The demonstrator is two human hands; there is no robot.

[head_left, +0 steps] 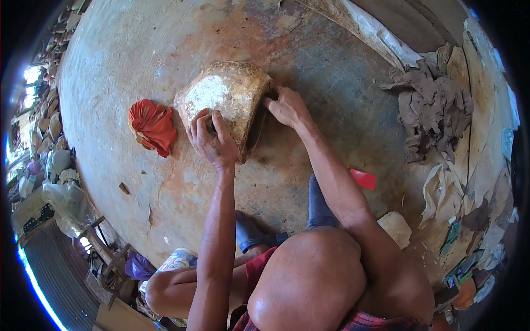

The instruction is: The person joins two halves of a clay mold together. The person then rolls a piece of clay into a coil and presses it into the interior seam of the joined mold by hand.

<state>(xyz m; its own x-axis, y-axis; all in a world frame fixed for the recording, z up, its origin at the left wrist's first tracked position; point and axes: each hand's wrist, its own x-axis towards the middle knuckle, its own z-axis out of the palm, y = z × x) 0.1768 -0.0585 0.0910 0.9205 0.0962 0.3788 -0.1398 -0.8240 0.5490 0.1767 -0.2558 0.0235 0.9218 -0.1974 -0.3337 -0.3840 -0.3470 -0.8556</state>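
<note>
A hollow, thick-walled mould-like shell (237,91), stained brown with a chalky white patch, lies tipped on the floor in front of me. Its dark opening faces right. My left hand (211,140) presses on its near outer wall with bent fingers, around a small dark gap between thumb and fingers. At the right edge, my right hand (285,107) grips the rim, and its fingertips are partly hidden in the opening. Just left of the shell sits a bunched red-orange cloth or bag (151,127), apart from both hands.
Right of me, a heap of grey-brown clay (433,113) lies on sheeting. A small red piece (363,179) is on the stained concrete floor (331,71) near my right forearm. Along the left are clay vessels (55,127), a plastic bag (69,201) and a wooden frame (110,270).
</note>
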